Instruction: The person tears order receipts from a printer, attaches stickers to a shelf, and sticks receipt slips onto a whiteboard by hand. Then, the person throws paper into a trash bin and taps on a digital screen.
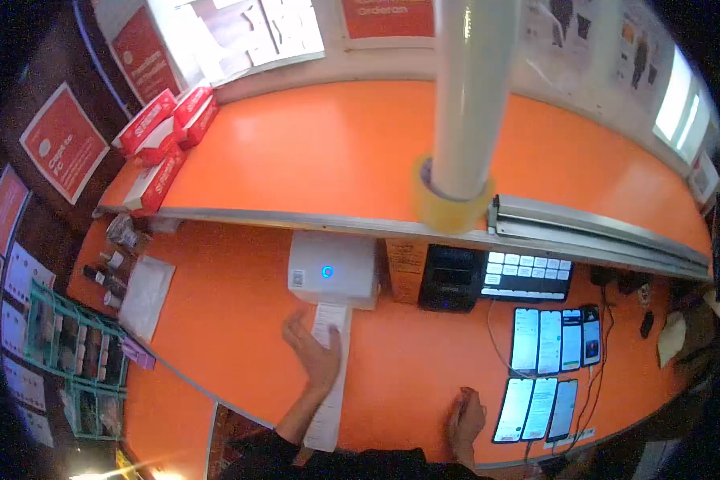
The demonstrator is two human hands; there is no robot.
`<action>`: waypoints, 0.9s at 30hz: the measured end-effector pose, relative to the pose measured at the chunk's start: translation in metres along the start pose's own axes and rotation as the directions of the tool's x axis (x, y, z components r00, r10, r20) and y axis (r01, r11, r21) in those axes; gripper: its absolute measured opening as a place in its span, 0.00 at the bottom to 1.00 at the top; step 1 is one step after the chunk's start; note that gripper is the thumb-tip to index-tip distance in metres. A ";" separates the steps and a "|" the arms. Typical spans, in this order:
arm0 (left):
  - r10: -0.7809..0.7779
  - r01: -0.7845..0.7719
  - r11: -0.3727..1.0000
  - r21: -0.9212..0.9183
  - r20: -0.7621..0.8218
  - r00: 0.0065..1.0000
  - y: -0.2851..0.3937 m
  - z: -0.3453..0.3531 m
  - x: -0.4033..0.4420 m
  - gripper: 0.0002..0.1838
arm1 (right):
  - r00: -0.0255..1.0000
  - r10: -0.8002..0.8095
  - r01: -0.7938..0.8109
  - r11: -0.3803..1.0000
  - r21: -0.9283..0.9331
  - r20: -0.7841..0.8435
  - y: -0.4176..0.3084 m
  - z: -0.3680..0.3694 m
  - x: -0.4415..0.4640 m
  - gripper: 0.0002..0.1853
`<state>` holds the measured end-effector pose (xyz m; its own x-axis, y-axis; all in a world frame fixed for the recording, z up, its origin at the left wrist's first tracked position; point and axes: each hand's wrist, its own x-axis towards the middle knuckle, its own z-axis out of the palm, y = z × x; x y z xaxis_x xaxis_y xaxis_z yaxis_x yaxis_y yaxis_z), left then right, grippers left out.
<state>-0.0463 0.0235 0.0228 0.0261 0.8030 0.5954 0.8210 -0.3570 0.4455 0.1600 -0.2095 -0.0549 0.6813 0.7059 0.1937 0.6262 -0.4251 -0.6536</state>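
Note:
A long white receipt strip (328, 408) hangs out of the front of a white label printer (332, 268) with a lit blue ring and runs down towards my body. My left hand (314, 358) lies over the strip, its thumb on the paper and its slightly bent fingers spread to the left of it. Near the table's front edge, to the right, my right hand (466, 420) rests with curled fingers. What is inside those fingers, if anything, is too small and dark to make out.
Several lit phones (536, 340) with cables lie at right below a tablet (526, 276) and a black printer (450, 278). A raised orange shelf (320, 152) bears red boxes (156, 176) and a tape-wrapped post (464, 104). Green wire racks (76, 336) stand at left.

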 end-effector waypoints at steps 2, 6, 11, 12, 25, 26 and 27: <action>-0.065 0.074 0.996 0.053 -0.147 0.987 -0.025 0.006 0.001 0.24 | 0.997 -0.070 0.067 0.994 -0.091 -0.020 0.011 -0.009 0.003 0.14; -0.426 0.759 0.526 -0.384 0.654 0.626 -0.054 0.012 0.014 0.18 | 0.994 0.034 -0.018 0.990 -0.141 0.106 0.010 -0.016 0.008 0.11; -0.308 0.488 0.758 -0.434 0.421 0.853 -0.041 0.026 0.037 0.17 | 0.994 0.012 0.004 0.988 -0.152 0.105 0.019 -0.012 0.005 0.09; -0.240 0.381 0.830 -0.407 0.356 0.903 -0.038 0.029 0.040 0.17 | 0.996 -0.001 0.014 0.988 -0.151 0.086 0.019 -0.010 0.003 0.08; -0.003 0.161 0.541 -0.826 0.189 0.982 0.074 -0.130 0.029 0.11 | 0.985 -0.134 0.056 0.852 0.521 0.112 -0.030 -0.023 0.020 0.10; 0.013 0.135 0.497 -0.857 0.163 0.987 0.073 -0.143 0.016 0.11 | 0.973 -0.181 0.061 0.797 0.601 0.141 -0.075 -0.045 0.016 0.10; 0.028 0.113 0.455 -0.883 0.140 0.990 0.073 -0.157 0.002 0.11 | 0.959 -0.224 0.052 0.735 0.676 0.170 -0.120 -0.070 0.011 0.10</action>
<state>-0.0763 -0.0755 0.1615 0.1287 0.8519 0.5076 -0.1274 -0.4934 0.8604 0.1185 -0.1903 0.0771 0.4486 0.8692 0.2079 0.2398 0.1070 -0.9649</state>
